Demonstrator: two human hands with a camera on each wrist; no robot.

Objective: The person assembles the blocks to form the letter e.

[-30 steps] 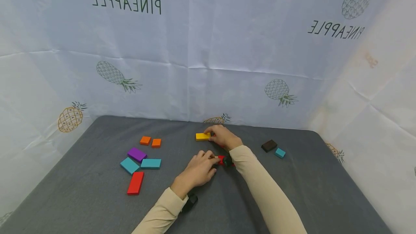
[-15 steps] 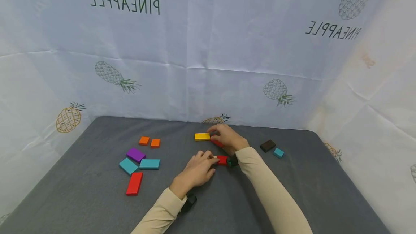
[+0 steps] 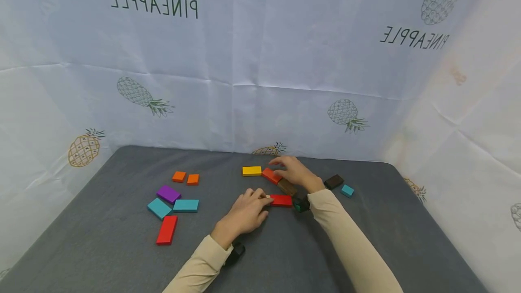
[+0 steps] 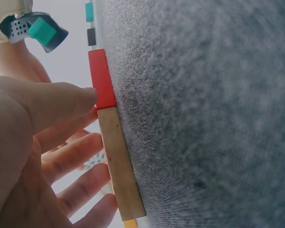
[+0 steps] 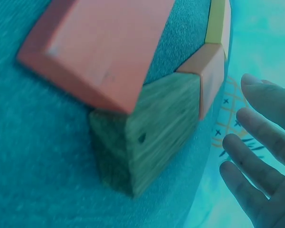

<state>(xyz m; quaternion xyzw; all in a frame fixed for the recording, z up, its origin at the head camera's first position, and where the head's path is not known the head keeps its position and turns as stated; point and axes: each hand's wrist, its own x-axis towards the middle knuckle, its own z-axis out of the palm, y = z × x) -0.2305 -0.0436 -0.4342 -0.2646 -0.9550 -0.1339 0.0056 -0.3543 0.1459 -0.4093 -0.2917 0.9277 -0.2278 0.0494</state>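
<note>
In the head view my left hand [image 3: 244, 214] rests at the left end of a red block [image 3: 281, 200]. The left wrist view shows its thumb touching that red block and its fingertips along a plain wooden block [image 4: 121, 164], which is mostly hidden from above. My right hand [image 3: 296, 173] is beside a small orange-red block [image 3: 271, 176] and a brown block [image 3: 287, 187], its fingers spread and holding nothing in the right wrist view. A yellow block [image 3: 252, 171] lies at the orange-red block's left end. These blocks form a bent line, end to end.
Left on the grey table [image 3: 101, 238] lie orange blocks [image 3: 193, 179], a purple block [image 3: 168, 194], teal blocks [image 3: 186, 205] and another red block [image 3: 167, 230]. A dark brown block [image 3: 333, 181] and small teal block [image 3: 348, 191] lie right. A pineapple-print curtain [image 3: 211, 116] hangs behind.
My right hand has let go near the yellow and orange-red blocks and moved right, uncovering the orange-red and brown blocks. My left hand stays at the red block.
</note>
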